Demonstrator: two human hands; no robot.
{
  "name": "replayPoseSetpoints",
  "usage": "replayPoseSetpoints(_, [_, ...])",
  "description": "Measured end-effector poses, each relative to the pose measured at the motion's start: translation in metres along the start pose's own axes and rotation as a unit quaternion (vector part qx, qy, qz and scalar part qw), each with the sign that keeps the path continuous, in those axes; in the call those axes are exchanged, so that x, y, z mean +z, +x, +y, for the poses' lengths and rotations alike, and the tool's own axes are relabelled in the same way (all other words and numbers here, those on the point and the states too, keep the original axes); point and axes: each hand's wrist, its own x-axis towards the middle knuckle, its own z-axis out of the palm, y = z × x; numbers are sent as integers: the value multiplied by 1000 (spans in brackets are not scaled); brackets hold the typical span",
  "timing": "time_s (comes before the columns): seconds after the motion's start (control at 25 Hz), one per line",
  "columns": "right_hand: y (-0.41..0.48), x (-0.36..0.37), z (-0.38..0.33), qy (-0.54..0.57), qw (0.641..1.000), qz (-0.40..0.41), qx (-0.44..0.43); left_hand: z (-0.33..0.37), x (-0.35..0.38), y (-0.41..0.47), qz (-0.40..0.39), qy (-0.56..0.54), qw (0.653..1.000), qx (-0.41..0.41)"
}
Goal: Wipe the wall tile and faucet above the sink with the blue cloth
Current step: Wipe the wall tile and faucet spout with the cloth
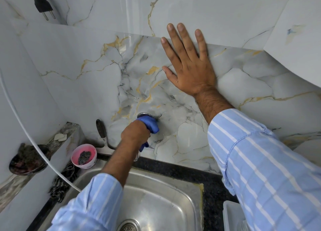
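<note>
My left hand (134, 135) is closed around the blue cloth (150, 124), which is wrapped over the faucet close to the wall. Only the faucet's chrome base flange (143, 114) and a bit of its spout below my wrist show; the rest is hidden by my hand and the cloth. My right hand (188, 64) lies flat with fingers spread on the grey marble-look wall tile (97, 84), above and to the right of the faucet. The steel sink (159, 203) sits below, with its drain at the bottom edge.
A pink bowl (84, 155) with a steel scrubber stands at the sink's left rim. A squeegee (103, 137) leans on the wall beside it. A white cord (34, 143) crosses the left side. A black plug (42, 4) hangs top left. A dark dish (27, 161) rests on the ledge.
</note>
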Motion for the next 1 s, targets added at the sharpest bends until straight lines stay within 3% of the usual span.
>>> replayPoseSetpoints(0.08, [-1,1,-1,-1,1000,2,1,16,-17,10,-16,-19,1000,19])
replayPoseSetpoints(0.16, [1,1,-1,-1,1000,3,2,8,-27,19,-87,-193,977,10])
replayPoseSetpoints(0.2, [1,0,-2,0,1000,3,3,-2,-28,22,-149,-338,929,-22])
replayPoseSetpoints(0.28, [0,0,0,1,1000,1,5,-26,-21,24,-236,-548,799,-75])
replayPoseSetpoints(0.32, [0,1,-1,1,1000,3,5,-36,-15,28,-243,-598,759,-82])
replayPoseSetpoints(0.36, [0,1,-1,-3,1000,5,5,-42,-13,29,-243,-615,746,-77])
replayPoseSetpoints(0.44, [-1,1,-1,-8,1000,7,5,-42,-12,24,-241,-610,753,-54])
replayPoseSetpoints(0.52, [0,1,0,-6,1000,4,7,-34,-13,18,-182,-526,831,15])
replayPoseSetpoints(0.6, [0,0,0,-5,1000,2,7,-27,-13,5,-102,-360,921,107])
replayPoseSetpoints(0.68, [0,0,-1,-5,1000,0,6,-29,-7,-8,-67,-240,957,149])
replayPoseSetpoints(0.76, [0,1,-2,-4,1000,1,7,-44,3,-21,-14,-159,969,187])
replayPoseSetpoints(0.84, [0,1,-1,-6,1000,4,11,-70,17,-31,43,-151,957,245])
replayPoseSetpoints(0.92, [-1,1,0,-5,1000,7,11,-91,35,-44,37,-259,926,273])
replayPoseSetpoints(1.0, [0,1,-2,-7,1000,8,10,-101,56,-53,61,-358,898,249])
